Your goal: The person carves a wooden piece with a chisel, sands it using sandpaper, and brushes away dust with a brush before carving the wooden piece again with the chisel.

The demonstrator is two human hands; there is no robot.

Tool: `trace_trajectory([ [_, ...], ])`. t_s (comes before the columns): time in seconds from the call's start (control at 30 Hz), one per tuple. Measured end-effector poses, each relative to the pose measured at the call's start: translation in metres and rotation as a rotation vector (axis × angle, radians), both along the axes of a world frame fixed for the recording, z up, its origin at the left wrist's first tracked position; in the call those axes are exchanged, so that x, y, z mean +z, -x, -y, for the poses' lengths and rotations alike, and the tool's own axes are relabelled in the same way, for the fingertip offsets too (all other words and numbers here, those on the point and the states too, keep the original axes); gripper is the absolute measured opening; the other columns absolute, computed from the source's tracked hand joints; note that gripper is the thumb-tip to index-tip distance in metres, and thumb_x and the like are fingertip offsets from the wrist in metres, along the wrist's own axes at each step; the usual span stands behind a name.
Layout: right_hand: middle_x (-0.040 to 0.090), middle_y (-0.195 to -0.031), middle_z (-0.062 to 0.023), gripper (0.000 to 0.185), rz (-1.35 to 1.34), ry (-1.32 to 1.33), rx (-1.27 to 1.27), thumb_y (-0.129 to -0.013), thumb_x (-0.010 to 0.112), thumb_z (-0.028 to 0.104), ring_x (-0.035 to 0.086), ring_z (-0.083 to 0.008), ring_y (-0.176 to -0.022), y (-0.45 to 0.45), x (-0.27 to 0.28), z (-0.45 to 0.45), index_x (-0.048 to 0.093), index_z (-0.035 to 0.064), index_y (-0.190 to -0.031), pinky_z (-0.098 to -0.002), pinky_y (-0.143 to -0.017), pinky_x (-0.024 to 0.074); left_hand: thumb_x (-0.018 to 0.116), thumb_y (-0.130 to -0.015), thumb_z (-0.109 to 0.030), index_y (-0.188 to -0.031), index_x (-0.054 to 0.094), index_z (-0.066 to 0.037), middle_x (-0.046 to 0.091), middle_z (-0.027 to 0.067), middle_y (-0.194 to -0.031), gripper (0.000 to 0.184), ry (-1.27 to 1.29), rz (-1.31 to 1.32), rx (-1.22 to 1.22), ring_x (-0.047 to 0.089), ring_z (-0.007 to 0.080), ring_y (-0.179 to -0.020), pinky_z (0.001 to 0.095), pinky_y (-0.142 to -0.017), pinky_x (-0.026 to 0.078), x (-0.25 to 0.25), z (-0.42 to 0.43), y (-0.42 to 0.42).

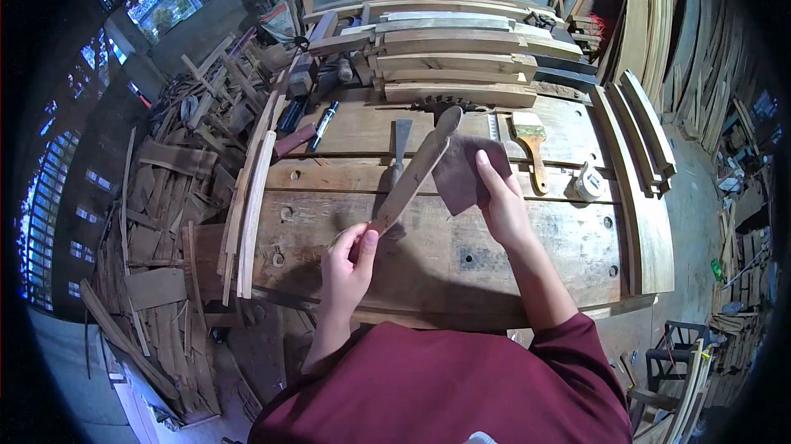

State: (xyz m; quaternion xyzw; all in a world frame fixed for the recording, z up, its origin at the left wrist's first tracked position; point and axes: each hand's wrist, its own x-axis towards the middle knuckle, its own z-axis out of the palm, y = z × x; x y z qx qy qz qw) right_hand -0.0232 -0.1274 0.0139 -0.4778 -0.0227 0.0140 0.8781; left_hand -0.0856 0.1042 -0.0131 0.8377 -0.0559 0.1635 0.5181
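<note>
My left hand (347, 269) is closed round the lower end of a narrow wooden slat (412, 176) with a rounded far tip. The slat slants up and to the right above the workbench (354, 222). A brown sheet of sandpaper (458, 179) is pinched in my right hand (505, 212), thumb on top, right beside the slat's upper part. Behind the slat lies a scraper (401, 137), its lower part partly hidden. To the right of my right hand are a paintbrush (531, 141) and a white tape measure (589, 183).
A marker (325, 126) and a dark red block (294, 140) lie at the bench's left. Stacked boards (457, 65) fill its back. Long strips (257, 213) line the left edge, curved pieces (638, 197) the right. Scrap wood (169, 197) is heaped on the left floor.
</note>
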Motion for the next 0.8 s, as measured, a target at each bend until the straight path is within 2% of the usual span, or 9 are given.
trace_trajectory([
  [0.13, 0.059, -0.107, -0.0056, 0.028, 0.048, -0.145, 0.021, -0.095, 0.05, 0.021, 0.059, -0.0133, -0.096, -0.005, -0.01, 0.0, 0.051, 0.0056, -0.118, -0.0277, -0.083, 0.0474, 0.064, -0.087, -0.025, -0.092, 0.061, 0.001, 0.065, 0.0097, -0.077, 0.026, -0.093, -0.043, -0.01, 0.06, 0.0172, -0.066, 0.0278, -0.061, 0.046, 0.007, 0.0, 0.002],
  [0.2, 0.059, -0.106, -0.0063, 0.028, -0.013, -0.236, 0.034, -0.094, 0.05, 0.02, 0.06, -0.0148, -0.096, -0.003, -0.016, 0.004, 0.049, 0.0062, -0.118, -0.0297, -0.082, 0.0491, 0.067, -0.084, -0.025, -0.091, 0.06, 0.0, 0.064, 0.0111, -0.075, 0.027, -0.078, -0.059, -0.018, 0.061, 0.0188, -0.065, 0.0287, -0.061, 0.046, 0.004, 0.001, 0.002],
  [0.43, 0.059, -0.105, -0.0059, 0.027, -0.043, -0.314, -0.031, -0.093, 0.052, 0.02, 0.06, -0.0151, -0.096, -0.007, -0.026, 0.012, 0.049, 0.0072, -0.117, -0.0303, -0.082, 0.0496, 0.068, -0.083, -0.025, -0.088, 0.059, -0.001, 0.063, 0.0106, -0.073, 0.026, -0.106, -0.115, -0.025, 0.062, 0.019, -0.066, 0.03, -0.06, 0.047, -0.001, 0.005, -0.002],
  [0.53, 0.059, -0.104, -0.0049, 0.028, -0.051, -0.322, -0.035, -0.093, 0.053, 0.02, 0.06, -0.014, -0.094, -0.006, -0.022, 0.013, 0.048, 0.0074, -0.118, -0.0294, -0.08, 0.0496, 0.067, -0.085, -0.024, -0.088, 0.057, -0.001, 0.063, 0.0093, -0.073, 0.025, -0.136, -0.04, -0.053, 0.061, 0.0157, -0.06, 0.028, -0.055, 0.046, -0.01, 0.003, -0.005],
  [0.6, 0.059, -0.102, -0.0035, 0.028, -0.079, -0.288, -0.054, -0.093, 0.053, 0.021, 0.06, -0.0124, -0.091, -0.005, -0.021, 0.012, 0.048, 0.0079, -0.117, -0.0272, -0.077, 0.0486, 0.062, -0.088, -0.022, -0.09, 0.054, -0.001, 0.063, 0.0082, -0.071, 0.022, 0.004, -0.188, -0.085, 0.058, 0.0112, -0.053, 0.0249, -0.048, 0.044, -0.008, 0.005, -0.004],
  [0.7, 0.059, -0.1, -0.0023, 0.028, -0.077, -0.284, -0.05, -0.093, 0.053, 0.022, 0.059, -0.0113, -0.088, -0.006, -0.022, 0.011, 0.049, 0.0092, -0.117, -0.0255, -0.074, 0.0472, 0.058, -0.091, -0.021, -0.093, 0.053, -0.002, 0.063, 0.0068, -0.069, 0.019, 0.041, -0.184, -0.126, 0.056, 0.0082, -0.048, 0.0225, -0.043, 0.042, -0.006, 0.007, -0.004],
  [0.8, 0.059, -0.1, -0.0017, 0.027, -0.059, -0.245, 0.008, -0.093, 0.053, 0.022, 0.058, -0.0108, -0.087, -0.009, -0.031, 0.014, 0.049, 0.0107, -0.117, -0.0243, -0.072, 0.046, 0.056, -0.092, -0.02, -0.093, 0.053, -0.002, 0.063, 0.0065, -0.067, 0.018, 0.033, -0.246, -0.121, 0.057, 0.0091, -0.051, 0.0236, -0.045, 0.043, -0.001, 0.007, -0.005],
])
